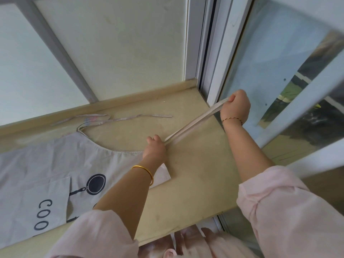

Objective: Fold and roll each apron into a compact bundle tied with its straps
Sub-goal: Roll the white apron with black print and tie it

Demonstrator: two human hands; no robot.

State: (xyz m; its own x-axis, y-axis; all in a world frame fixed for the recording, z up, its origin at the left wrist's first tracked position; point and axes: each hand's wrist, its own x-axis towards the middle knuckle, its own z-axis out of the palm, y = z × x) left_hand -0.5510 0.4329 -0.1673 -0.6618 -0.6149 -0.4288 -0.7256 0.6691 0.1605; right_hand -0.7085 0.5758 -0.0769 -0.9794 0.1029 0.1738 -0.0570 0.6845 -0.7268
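A pale grey apron (pixel 55 164) with a black pan print and the letters "COO" lies flat on the beige table (pixel 195 174), at the left. My left hand (pixel 155 148) grips the apron's upper right corner where a doubled strap (pixel 193 124) starts. My right hand (pixel 236 107) grips the strap's far end near the window frame, so the strap runs taut between both hands. Another strap (pixel 89 125) loops loose from the apron's top left corner toward the wall.
A second thin strap or ribbon (pixel 154 115) lies along the back of the table by the wall ledge. A window frame (pixel 214 53) and glass stand at the right. The table's front edge is near my body.
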